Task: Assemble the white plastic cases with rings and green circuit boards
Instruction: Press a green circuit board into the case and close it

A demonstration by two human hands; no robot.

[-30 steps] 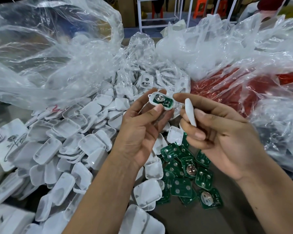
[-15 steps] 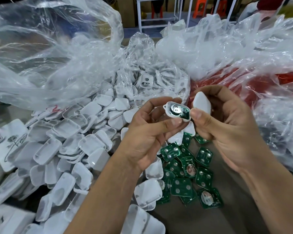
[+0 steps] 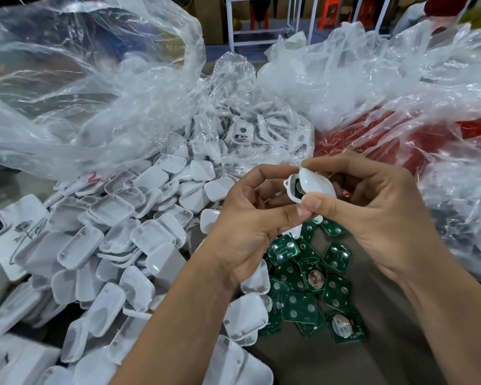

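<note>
— Where is the case being put together?

— Above the table, held between both hands. The left hand (image 3: 250, 226) pinches the white case base (image 3: 292, 187), its thumb curled under the lower edge. The right hand (image 3: 372, 215) grips the white cover (image 3: 315, 183), thumb and forefinger clamped on it, and the cover sits tilted over the base, with a sliver of green board showing in the gap.

— And around that case?

— Just below it lies a loose heap of green circuit boards (image 3: 314, 284) on the brown table (image 3: 345, 365), some with a round metal disc facing up. Left of the case spreads a large pile of white case shells (image 3: 117, 245), spilling toward the near edge. Further left of that pile sits a white box (image 3: 9, 234) printed with a phone camera and a line drawing.

— Behind it?

— Crumpled clear plastic bags (image 3: 95, 107) rise behind the case, one still holding white ring pieces (image 3: 240, 133). To the case's right a bag covers something red (image 3: 372, 140). Far beyond stand a white metal frame (image 3: 261, 20) and orange stools (image 3: 333, 15).
</note>
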